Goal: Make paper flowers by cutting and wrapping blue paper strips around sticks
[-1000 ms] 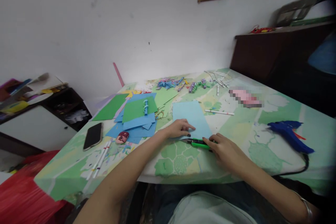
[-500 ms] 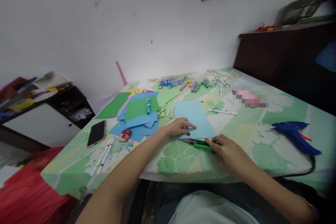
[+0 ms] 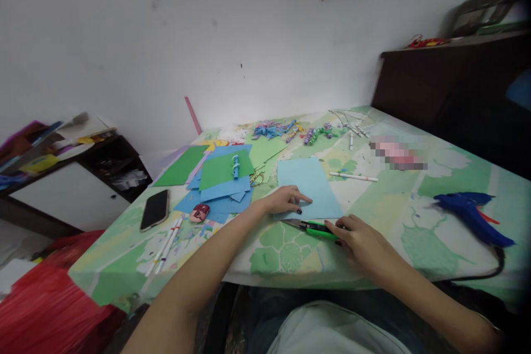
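A light blue sheet of paper [image 3: 309, 177] lies flat on the table in front of me. My left hand [image 3: 288, 200] rests on its lower left part, index finger stretched out and thumb apart, pressing the sheet without gripping it. Just below the sheet's near edge, my right hand [image 3: 354, 235] is closed around the end of a green and black utility knife [image 3: 318, 229]. The metal blade points left, close under my left thumb. Part of the knife's handle is hidden by my right fingers.
Left are blue and green sheets [image 3: 226, 171], gold-handled scissors [image 3: 257, 178], a phone [image 3: 155, 210], a dark red case [image 3: 199, 212] and white sticks [image 3: 169, 246]. Rolled paper pieces [image 3: 309, 136] lie at the back. A white stick [image 3: 354, 176] and blue glue gun [image 3: 473, 218] are right.
The whole view has shifted slightly to the right. Both hands, the sheet and the knife keep nearly the same places relative to each other.
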The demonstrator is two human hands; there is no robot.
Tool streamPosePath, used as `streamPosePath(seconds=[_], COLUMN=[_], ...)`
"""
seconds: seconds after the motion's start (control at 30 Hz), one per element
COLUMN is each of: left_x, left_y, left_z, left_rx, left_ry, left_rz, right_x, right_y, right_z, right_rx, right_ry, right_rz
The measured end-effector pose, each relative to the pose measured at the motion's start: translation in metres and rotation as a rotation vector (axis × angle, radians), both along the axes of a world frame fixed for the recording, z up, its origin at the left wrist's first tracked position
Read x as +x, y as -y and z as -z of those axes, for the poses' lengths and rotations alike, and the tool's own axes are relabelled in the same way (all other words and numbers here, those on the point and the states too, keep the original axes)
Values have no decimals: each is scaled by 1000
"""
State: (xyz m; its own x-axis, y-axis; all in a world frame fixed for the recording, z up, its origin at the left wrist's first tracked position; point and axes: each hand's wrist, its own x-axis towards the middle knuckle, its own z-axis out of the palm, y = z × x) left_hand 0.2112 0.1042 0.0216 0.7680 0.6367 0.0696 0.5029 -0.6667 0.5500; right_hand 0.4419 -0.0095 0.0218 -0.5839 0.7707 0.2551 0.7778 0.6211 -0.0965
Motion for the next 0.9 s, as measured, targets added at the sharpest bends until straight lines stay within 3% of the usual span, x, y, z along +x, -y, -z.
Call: streamPosePath(seconds=[0.4,0.63,0.73,0.8,0.9], left_x=[-1,-1,-5,-12,-23], left_y=[-2,-2,-3,-5,-9], left_z=[2,2,4,7,12], left_rx=[-9,-62,-162,-231,-97], left_ry=[10,65,136,193,275], left_rz=[3,-9,-31,-174,-631], right_x=[-18,-12,2,20,60], right_y=[2,4,14,22,29], right_z=[-6,-12,-11,-11,-7], right_rx=[-5,-98,-132,-153,-101], right_ry=[50,9,-43,-87,-165], right_rz=[14,-12,-31,-38,32])
